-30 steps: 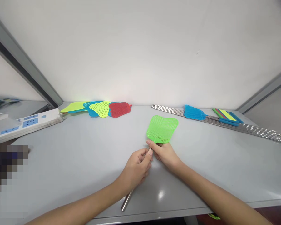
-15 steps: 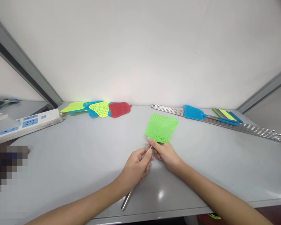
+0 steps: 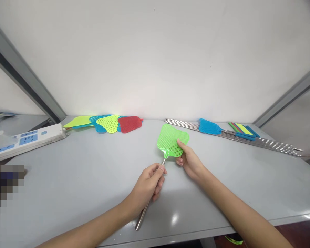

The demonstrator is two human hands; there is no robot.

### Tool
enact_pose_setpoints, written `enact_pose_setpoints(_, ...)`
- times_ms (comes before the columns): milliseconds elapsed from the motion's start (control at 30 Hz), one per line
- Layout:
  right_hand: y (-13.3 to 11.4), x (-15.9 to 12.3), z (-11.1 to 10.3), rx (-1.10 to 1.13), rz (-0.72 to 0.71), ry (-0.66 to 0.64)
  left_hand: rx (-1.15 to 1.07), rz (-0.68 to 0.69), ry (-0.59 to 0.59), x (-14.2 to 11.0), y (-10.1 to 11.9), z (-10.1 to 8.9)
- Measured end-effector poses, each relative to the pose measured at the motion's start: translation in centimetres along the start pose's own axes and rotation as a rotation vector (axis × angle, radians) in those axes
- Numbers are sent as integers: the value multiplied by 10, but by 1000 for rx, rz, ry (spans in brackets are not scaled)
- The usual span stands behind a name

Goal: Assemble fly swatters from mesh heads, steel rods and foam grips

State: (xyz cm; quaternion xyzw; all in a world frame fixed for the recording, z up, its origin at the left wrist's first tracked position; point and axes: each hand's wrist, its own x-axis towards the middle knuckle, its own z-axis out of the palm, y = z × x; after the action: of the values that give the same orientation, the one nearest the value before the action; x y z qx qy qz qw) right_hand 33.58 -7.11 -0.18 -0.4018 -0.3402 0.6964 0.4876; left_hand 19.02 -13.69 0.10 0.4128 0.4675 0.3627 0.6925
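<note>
A fly swatter with a green perforated head (image 3: 170,139) and a metal rod handle (image 3: 142,217) is held above the table in front of me. My left hand (image 3: 152,181) is closed around the rod just below the neck, and the rod's thick end sticks out beneath it. My right hand (image 3: 189,158) pinches the lower right edge of the green head, thumb on top and fingers behind. The rod's thin end meets the green neck; how deep it sits inside I cannot tell.
Loose swatter heads, with a red head (image 3: 130,124) nearest, lie at the back left. Metal rods (image 3: 274,145), a blue swatter head (image 3: 209,126) and coloured strips (image 3: 244,128) lie at the back right. A white power strip (image 3: 49,134) is on the left of the grey table (image 3: 93,193).
My right hand has shifted from the neck up to the right edge of the green head, leaving the neck in view. My left hand still holds the rod.
</note>
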Motion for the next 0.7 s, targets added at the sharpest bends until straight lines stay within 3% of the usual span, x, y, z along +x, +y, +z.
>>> enact_pose_setpoints(233,-5,5,-2,60,46,-57,17,11,19,2,-2,-2)
enact_pose_setpoints(367,-13,15,-15,-1,-61,13,-3,-3,30,1,0,-2)
enact_pose_setpoints(500,-33,28,-47,-241,-214,232,-45,-14,26,1,4,-3)
enact_pose_setpoints(700,-86,46,-124,-368,-184,507,-97,-46,41,1,4,-3)
